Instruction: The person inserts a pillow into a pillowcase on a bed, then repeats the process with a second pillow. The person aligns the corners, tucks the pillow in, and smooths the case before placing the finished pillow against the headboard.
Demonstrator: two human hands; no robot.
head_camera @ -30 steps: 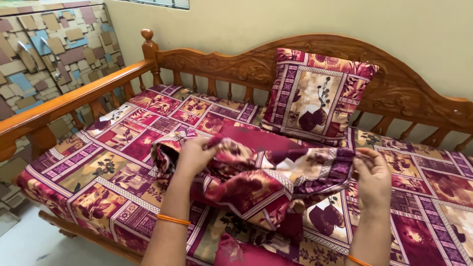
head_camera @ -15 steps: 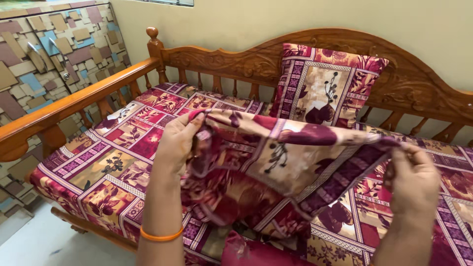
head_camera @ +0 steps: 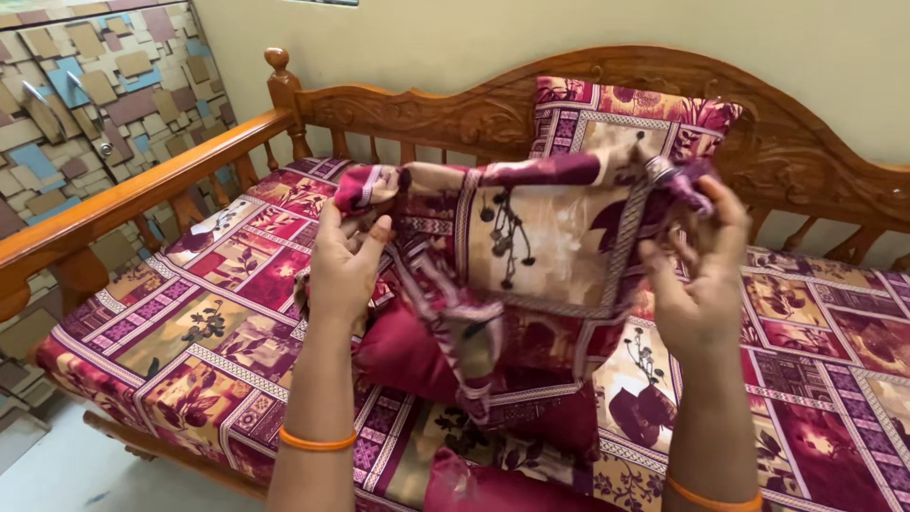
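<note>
A wooden bed (head_camera: 142,194) has a red flower sheet (head_camera: 218,313) spread on it. A pillow (head_camera: 626,118) leans at the back, and a dark red cushion (head_camera: 417,356) lies on the sheet.

Open bedsheet (head_camera: 218,313) at 9 o'clock. Pillow (head_camera: 626,118) and carved headboard (head_camera: 455,114) block 12 o'clock; wooden side rail (head_camera: 123,199) bounds 10 o'clock.
</note>
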